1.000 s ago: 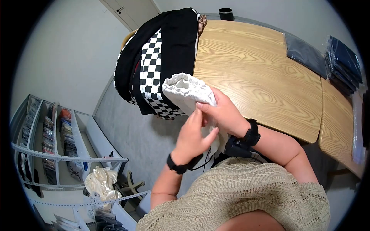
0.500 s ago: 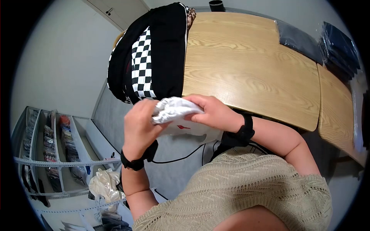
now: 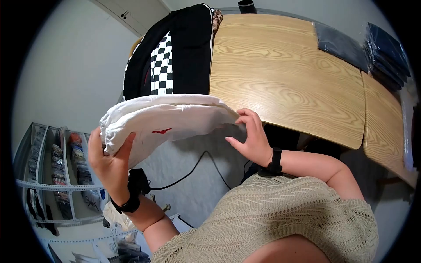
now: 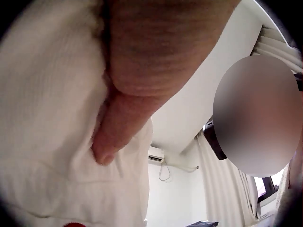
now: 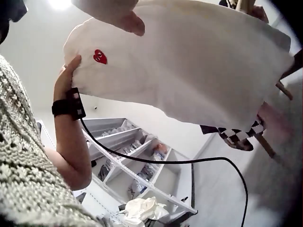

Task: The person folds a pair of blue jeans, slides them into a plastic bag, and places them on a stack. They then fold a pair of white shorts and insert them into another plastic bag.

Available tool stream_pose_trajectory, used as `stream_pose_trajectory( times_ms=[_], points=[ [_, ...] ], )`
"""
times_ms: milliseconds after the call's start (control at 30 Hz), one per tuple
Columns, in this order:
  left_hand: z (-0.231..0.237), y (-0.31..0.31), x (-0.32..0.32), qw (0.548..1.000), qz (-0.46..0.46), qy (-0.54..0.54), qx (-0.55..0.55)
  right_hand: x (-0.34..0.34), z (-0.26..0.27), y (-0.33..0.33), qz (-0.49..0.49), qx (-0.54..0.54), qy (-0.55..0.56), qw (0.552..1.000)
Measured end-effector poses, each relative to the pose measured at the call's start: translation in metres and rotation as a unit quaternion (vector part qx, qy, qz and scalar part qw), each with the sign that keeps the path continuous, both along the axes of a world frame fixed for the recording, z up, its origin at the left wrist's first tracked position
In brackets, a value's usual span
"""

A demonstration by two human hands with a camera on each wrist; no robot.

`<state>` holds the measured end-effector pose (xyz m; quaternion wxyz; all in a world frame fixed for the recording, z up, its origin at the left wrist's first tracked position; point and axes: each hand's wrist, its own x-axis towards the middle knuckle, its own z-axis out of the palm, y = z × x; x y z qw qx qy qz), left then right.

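A white garment (image 3: 171, 120) with a small red heart patch (image 3: 162, 131) hangs stretched sideways in front of the table edge. My left hand (image 3: 109, 164) grips its gathered left end, thumb on the near side, fingers partly hidden behind. In the left wrist view the thumb (image 4: 118, 127) presses into the white cloth (image 4: 42, 118). My right hand (image 3: 254, 140) is beside the garment's right end, thumb spread away and fingers loosely bent at the cloth's edge; whether they touch it is unclear. The right wrist view shows the heart (image 5: 100, 56) near the left hand (image 5: 67, 82).
Black and checkered clothes (image 3: 190, 52) lie over the left end of the wooden table (image 3: 285, 74). Bagged dark garments (image 3: 386, 57) are at the table's right. Shelves with packed items (image 3: 66, 184) stand at lower left; a black cable (image 3: 184, 173) hangs below the garment.
The bunched white garment has been spread out lengthwise. My left hand has moved left with its gathered end, and my right hand has loosened its hold, its thumb now away from the cloth.
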<state>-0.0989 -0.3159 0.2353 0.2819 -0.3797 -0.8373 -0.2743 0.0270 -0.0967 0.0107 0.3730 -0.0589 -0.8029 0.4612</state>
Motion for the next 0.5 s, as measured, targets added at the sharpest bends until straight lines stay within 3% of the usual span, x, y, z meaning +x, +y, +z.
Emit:
stream_pose_trajectory(
  times_ms=[67,133,233,300,500],
  points=[
    [0.003,-0.002,0.006,1.0,0.01,0.001,-0.008,-0.003,0.01,-0.004,-0.098,0.069,-0.051,0.991],
    [0.005,-0.003,0.009,1.0,0.007,-0.005,0.014,-0.008,0.006,-0.002,-0.119,0.067,-0.06,0.989],
    [0.008,-0.007,0.013,0.998,0.027,-0.011,0.051,-0.014,-0.014,0.007,-0.036,0.021,-0.05,0.998],
    [0.011,-0.013,0.01,0.998,0.037,-0.002,0.042,-0.011,-0.017,0.013,0.058,-0.089,-0.11,0.988],
    [0.014,-0.025,-0.003,0.993,0.06,-0.056,0.084,0.02,0.003,0.032,0.017,-0.03,-0.046,0.998]
  ],
)
